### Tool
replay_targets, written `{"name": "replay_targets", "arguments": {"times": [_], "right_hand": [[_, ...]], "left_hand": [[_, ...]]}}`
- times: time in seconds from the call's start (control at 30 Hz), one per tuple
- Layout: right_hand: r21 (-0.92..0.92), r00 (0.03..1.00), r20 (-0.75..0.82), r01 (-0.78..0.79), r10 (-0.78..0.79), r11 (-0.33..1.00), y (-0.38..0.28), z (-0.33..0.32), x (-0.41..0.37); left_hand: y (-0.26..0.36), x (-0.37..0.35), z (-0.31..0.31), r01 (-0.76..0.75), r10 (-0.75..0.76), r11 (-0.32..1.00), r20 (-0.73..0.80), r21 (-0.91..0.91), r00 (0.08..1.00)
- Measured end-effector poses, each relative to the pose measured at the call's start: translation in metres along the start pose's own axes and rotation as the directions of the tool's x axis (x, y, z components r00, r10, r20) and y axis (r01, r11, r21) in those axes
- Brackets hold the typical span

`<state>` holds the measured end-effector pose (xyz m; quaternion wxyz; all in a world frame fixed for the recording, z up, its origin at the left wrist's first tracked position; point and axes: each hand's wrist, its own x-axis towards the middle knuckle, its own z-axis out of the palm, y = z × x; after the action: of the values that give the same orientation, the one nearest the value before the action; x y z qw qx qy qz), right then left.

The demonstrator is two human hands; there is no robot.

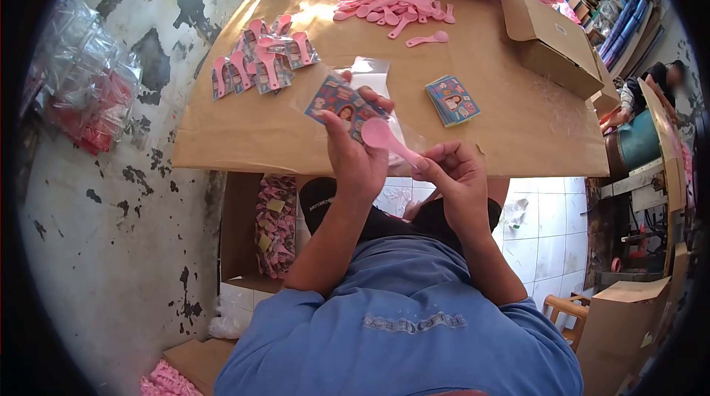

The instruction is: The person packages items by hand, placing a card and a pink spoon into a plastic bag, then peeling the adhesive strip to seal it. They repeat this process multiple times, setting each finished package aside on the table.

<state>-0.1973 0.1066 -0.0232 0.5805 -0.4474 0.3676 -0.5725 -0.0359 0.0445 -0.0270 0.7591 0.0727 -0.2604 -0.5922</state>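
Observation:
My left hand is closed on a printed card in a clear plastic sleeve, held up over the near part of the table. My right hand pinches a pink spoon by its handle end; the bowl overlaps the lower right of the card in this view. Behind my left hand lie clear plastic bags. A stack of printed cards rests on the table to the right. At the left is a pile of packed spoons with cards.
A heap of loose pink spoons lies at the table's back, with one single spoon before it. An open cardboard box stands at the right. Under the table is a box of packed spoons. Another person sits far right.

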Motion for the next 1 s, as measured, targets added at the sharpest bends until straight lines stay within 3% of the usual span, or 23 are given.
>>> {"name": "replay_targets", "arguments": {"times": [0.1, 0.2, 0.4, 0.5, 0.6, 0.7, 0.8, 0.83, 0.87, 0.93, 0.97, 1.0], "right_hand": [[0.109, 0.999, 0.039, 0.0, -0.004, 0.994, -0.003, 0.01, 0.002], [0.092, 0.995, 0.101, -0.025, 0.016, 0.995, -0.002, 0.004, 0.001], [-0.121, 0.986, -0.052, 0.149, -0.156, 0.981, 0.03, -0.011, 0.016], [-0.114, 0.972, -0.072, 0.213, -0.222, 0.97, 0.039, -0.008, 0.029], [-0.492, 0.857, 0.012, 0.454, -0.515, 0.743, 0.027, -0.003, 0.035], [-0.587, 0.717, 0.132, 0.613, -0.685, 0.528, 0.011, 0.001, 0.04], [-0.579, 0.638, 0.451, 0.741, -0.624, 0.339, 0.002, -0.028, 0.038], [-0.523, 0.697, 0.453, 0.712, -0.556, 0.468, -0.008, -0.029, 0.033], [-0.387, 0.686, 0.474, 0.726, -0.553, 0.568, -0.012, -0.038, 0.035], [-0.222, 0.726, 0.364, 0.676, -0.584, 0.702, -0.012, -0.052, 0.034], [-0.275, 0.747, 0.341, 0.659, -0.57, 0.7, -0.018, -0.056, 0.035], [-0.405, 0.731, 0.371, 0.683, -0.573, 0.608, -0.023, -0.058, 0.038]], "left_hand": [[-0.009, -0.009, 0.003, 0.067, -0.066, 0.997, 0.018, -0.031, 0.998], [-0.009, -0.014, 0.008, 0.16, -0.163, 0.983, -0.026, -0.092, 0.986], [-0.021, -0.02, 0.007, 0.324, -0.326, 0.94, 0.001, -0.109, 0.945], [-0.023, -0.02, 0.003, 0.353, -0.351, 0.926, 0.04, -0.132, 0.936], [-0.016, -0.017, 0.002, 0.404, -0.404, 0.913, 0.01, -0.045, 0.915], [-0.012, -0.014, 0.005, 0.455, -0.454, 0.891, -0.027, 0.01, 0.89], [-0.011, -0.01, 0.0, 0.472, -0.473, 0.881, -0.062, -0.038, 0.879], [-0.01, -0.005, -0.001, 0.477, -0.481, 0.876, -0.062, -0.069, 0.874], [-0.007, -0.004, 0.0, 0.488, -0.489, 0.872, -0.081, -0.037, 0.868], [0.002, -0.001, 0.004, 0.525, -0.528, 0.849, -0.065, -0.052, 0.847], [0.004, -0.001, 0.007, 0.548, -0.552, 0.834, -0.059, -0.065, 0.832], [0.001, -0.001, 0.012, 0.579, -0.582, 0.813, -0.031, -0.066, 0.813]]}}
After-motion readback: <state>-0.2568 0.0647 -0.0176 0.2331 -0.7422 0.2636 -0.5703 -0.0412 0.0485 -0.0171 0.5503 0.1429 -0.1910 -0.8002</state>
